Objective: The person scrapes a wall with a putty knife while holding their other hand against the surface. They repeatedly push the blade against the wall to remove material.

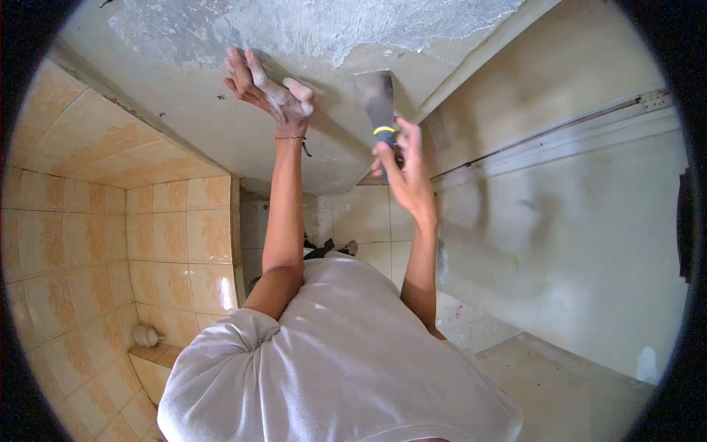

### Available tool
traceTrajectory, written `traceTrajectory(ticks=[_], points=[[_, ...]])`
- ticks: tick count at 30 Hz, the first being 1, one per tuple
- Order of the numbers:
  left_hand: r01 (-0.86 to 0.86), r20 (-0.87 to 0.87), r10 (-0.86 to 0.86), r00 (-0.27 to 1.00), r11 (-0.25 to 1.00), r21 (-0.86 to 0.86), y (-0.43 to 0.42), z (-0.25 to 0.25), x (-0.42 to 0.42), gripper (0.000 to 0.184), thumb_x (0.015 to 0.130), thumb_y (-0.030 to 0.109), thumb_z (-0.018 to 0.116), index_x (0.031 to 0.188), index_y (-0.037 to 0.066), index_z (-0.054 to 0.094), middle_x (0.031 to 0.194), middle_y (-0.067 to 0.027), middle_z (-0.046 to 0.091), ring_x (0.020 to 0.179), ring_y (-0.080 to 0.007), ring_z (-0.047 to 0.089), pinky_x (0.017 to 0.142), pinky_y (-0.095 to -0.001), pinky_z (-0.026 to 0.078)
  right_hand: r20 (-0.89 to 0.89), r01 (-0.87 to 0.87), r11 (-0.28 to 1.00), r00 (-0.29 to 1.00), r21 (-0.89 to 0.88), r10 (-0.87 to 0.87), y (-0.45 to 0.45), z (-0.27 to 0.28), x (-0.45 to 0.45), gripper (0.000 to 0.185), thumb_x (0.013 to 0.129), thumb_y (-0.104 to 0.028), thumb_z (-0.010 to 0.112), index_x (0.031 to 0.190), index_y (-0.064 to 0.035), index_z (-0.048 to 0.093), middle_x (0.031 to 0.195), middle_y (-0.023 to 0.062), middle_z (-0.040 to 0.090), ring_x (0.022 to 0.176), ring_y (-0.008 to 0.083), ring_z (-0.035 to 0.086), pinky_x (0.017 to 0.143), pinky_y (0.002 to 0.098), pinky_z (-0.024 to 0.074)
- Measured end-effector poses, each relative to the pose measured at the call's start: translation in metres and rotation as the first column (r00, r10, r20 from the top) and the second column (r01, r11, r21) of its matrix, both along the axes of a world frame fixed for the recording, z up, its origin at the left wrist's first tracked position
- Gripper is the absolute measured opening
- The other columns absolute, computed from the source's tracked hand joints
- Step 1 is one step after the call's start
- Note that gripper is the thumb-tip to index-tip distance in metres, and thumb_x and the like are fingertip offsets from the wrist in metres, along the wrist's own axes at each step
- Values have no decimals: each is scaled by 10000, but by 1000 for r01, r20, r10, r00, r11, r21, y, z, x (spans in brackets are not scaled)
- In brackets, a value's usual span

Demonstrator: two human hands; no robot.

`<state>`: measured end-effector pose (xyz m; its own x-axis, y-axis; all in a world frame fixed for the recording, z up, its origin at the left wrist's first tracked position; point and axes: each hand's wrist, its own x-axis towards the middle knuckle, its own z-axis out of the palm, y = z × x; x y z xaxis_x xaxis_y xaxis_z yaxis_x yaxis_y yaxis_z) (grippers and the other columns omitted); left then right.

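Observation:
My right hand (403,163) is wrapped round the dark handle of a paint scraper (378,96), which has a yellow band below its wide metal blade. The blade points up at the painted wall (294,169), just below the ragged edge of a bare grey patch (294,29); whether it touches the surface I cannot tell. To the left, my left hand (276,92) is dusted white. Its fingers are apart and it rests against the wall at the patch's lower edge, holding nothing. A thin dark bracelet (289,138) circles that wrist.
Orange and white tiles (166,221) cover the walls on the left, with a small pale round object (146,336) on a ledge there. A pale door-like panel (545,250) stands on the right, under a dark metal strip (560,129). Light floor tiles (361,214) lie below.

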<state>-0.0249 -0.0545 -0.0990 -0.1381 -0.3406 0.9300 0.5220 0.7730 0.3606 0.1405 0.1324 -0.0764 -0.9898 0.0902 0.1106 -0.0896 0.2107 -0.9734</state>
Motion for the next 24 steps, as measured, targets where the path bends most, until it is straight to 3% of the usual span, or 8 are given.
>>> traceTrajectory(ticks=[4,9,12,14,16,18,22,24], points=[[-2,2,2,1000,1000,22,0,-4,-2,789,813,357,423,1512,12,302,1549,-246,304,1447,-418,245,1178,-587,71,57,-188,982,981,25,186,-11,-12,-17,286,1040,-246,525,1147,11,456,786,37,560,747,131,585,661,311,507],[1,-3,-1,1000,999,33,1,-6,-3,795,802,359,426,1513,25,311,1549,-237,310,1448,-413,245,1179,-589,49,67,-187,977,979,-103,194,-30,28,-20,294,1062,-281,472,1130,5,466,782,42,577,746,109,582,670,293,464],[-8,-1,8,1000,999,31,1,-6,-3,795,803,367,422,1514,26,313,1549,-236,312,1451,-409,241,1180,-586,42,-75,-141,988,988,-55,137,-35,32,-27,280,1069,-267,448,1162,-2,443,795,74,605,709,156,595,655,334,470],[-4,-7,4,1000,999,32,2,-7,-4,796,806,373,419,1514,23,313,1549,-236,313,1454,-407,238,1181,-582,40,-179,1,959,982,282,52,-30,33,-33,285,1064,-241,453,1217,-5,408,803,109,616,675,237,600,643,402,493],[14,-46,-13,999,1000,26,2,-6,-4,791,813,382,406,1507,11,322,1547,-237,320,1457,-403,237,1186,-569,27,-153,26,958,988,284,19,-30,43,-32,321,1050,-268,485,1209,8,445,789,142,616,668,294,610,651,442,494],[15,-40,-14,999,1000,23,2,-6,-3,790,818,384,400,1506,5,321,1548,-238,320,1459,-402,233,1188,-563,21,-242,175,879,968,443,-70,-30,49,-34,341,1040,-304,508,1171,10,503,810,185,657,713,349,649,664,441,488],[25,-14,-25,1000,999,30,2,-8,-1,783,833,398,380,1508,4,327,1553,-237,318,1464,-397,227,1191,-555,15,-232,216,878,965,426,-125,-27,58,-41,360,1028,-328,530,1129,18,536,871,234,683,808,421,666,679,450,491],[0,-6,0,1000,1000,21,3,-7,-2,773,844,403,368,1508,7,337,1558,-232,315,1472,-389,216,1193,-553,14,-53,122,917,993,381,-110,-28,61,-40,406,1023,-341,538,1181,32,528,929,251,690,883,460,651,711,459,499]])
